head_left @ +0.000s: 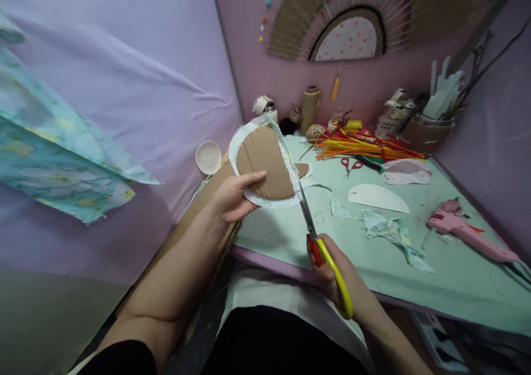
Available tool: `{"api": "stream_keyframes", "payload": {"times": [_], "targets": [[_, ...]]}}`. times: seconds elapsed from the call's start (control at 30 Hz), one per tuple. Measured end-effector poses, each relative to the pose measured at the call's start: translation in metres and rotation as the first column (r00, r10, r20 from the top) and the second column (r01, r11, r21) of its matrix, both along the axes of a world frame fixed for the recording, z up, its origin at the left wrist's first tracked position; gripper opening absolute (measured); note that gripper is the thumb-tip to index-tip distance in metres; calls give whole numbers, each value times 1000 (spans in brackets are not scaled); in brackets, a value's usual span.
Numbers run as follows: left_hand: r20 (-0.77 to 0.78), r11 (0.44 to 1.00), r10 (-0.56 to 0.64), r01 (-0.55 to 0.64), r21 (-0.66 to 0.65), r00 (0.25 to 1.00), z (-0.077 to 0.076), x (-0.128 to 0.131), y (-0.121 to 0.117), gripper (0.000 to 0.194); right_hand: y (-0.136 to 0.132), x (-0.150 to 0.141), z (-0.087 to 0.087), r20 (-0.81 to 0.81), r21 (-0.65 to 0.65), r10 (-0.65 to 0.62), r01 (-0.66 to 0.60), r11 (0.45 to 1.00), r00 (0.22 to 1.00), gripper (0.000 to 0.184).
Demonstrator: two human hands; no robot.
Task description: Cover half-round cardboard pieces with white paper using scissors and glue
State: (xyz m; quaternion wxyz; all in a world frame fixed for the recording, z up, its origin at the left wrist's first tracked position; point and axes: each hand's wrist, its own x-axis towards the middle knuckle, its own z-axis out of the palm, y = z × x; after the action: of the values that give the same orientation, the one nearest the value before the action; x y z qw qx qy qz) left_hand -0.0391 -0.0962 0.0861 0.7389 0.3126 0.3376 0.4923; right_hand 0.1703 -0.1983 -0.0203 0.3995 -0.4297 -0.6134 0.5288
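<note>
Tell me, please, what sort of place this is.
Probably a handicraft workspace, judging by the pink pistol-shaped glue gun, the tall brown twine spool, and the metal scissors with yellow-and-red handles in the right hand.

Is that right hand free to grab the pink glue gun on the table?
Probably not: the right hand is gripping the yellow-handled scissors. With those put down, likely yes, since nothing seems to cover the glue gun.
</note>
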Motion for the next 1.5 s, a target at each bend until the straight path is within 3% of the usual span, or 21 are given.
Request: {"api": "stream_keyframes", "payload": {"times": [0.3, 0.53, 0.8, 1.03, 1.5], "targets": [[-20, 1000, 5, -5, -8, 1000, -2, -3, 2, 52, -1, 1, 2, 15, 27, -12, 11, 1000, 1000, 71], [-26, 1000, -12, 12, -8, 1000, -4, -4, 2, 50, -1, 2, -6, 11, -7, -38, 38, 999, 999, 71], [-31, 1000, -22, 23, 19, 999, -5, -4, 2, 51, -1, 1, -1, 16, -46, -60, 60, 997, 998, 61], [-35, 1000, -17, 17, 7, 999, -3, -4, 1, 50, -1, 0, -3, 69, -36, -136, 139, 990, 988, 54], [-58, 999, -45, 46, 12, 997, -5, -2, -1, 52, -3, 2, -9, 21, 45, -46, 45, 998, 999, 53]]}}
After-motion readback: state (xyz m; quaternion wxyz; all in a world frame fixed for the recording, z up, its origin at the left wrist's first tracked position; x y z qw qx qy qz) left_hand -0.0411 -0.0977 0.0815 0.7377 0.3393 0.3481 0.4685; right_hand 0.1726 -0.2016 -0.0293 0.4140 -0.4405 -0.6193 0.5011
